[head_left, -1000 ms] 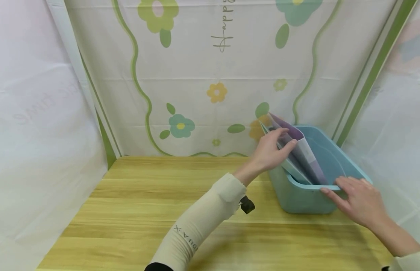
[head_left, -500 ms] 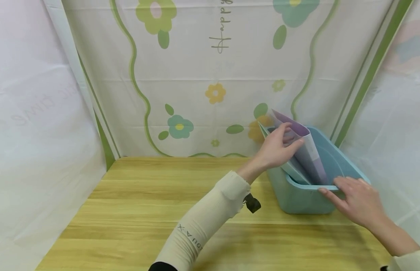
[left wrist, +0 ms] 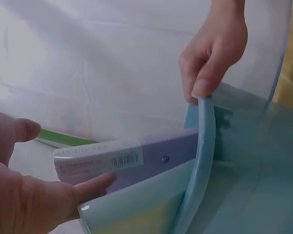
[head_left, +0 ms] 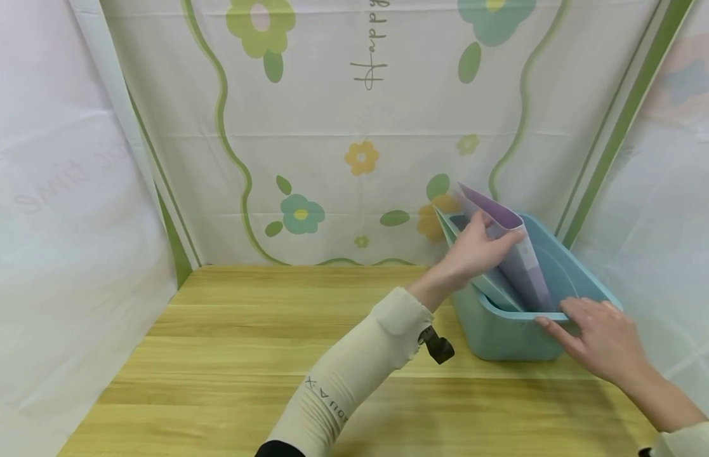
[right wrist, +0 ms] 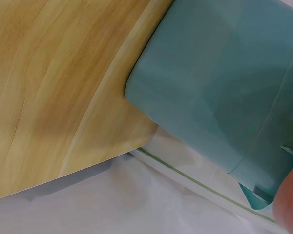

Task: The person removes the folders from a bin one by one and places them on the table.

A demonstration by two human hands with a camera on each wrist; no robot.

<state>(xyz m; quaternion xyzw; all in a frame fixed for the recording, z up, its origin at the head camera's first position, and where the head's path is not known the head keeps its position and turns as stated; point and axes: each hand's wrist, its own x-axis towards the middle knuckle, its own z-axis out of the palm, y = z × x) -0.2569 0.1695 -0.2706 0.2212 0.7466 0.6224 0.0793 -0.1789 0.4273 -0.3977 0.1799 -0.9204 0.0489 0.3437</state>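
A purple file folder (head_left: pixel 522 260) with a barcode label on its spine leans inside the light blue plastic bin (head_left: pixel 503 336). A pale green folder (left wrist: pixel 136 197) stands beside it, on its left in the head view. My left hand (head_left: pixel 477 251) reaches over the two folders. One finger lies straight along the purple folder, between it and the green one, while the thumb (left wrist: pixel 27 130) is spread apart near the spine's end. My right hand (head_left: pixel 605 336) grips the bin's near rim, with the thumb outside and the fingers over the edge.
The bin stands at the right of the wooden table (head_left: pixel 245 330), close to the back curtain (head_left: pixel 308 114) with printed flowers. White cloth walls (head_left: pixel 63 158) rise on both sides. A black strap end (head_left: pixel 440 349) hangs from the left wrist.
My left hand has moved right, its thumb now at the top of the purple folder's spine. That folder has tilted slightly right, away from the green one. My right hand stays on the rim.
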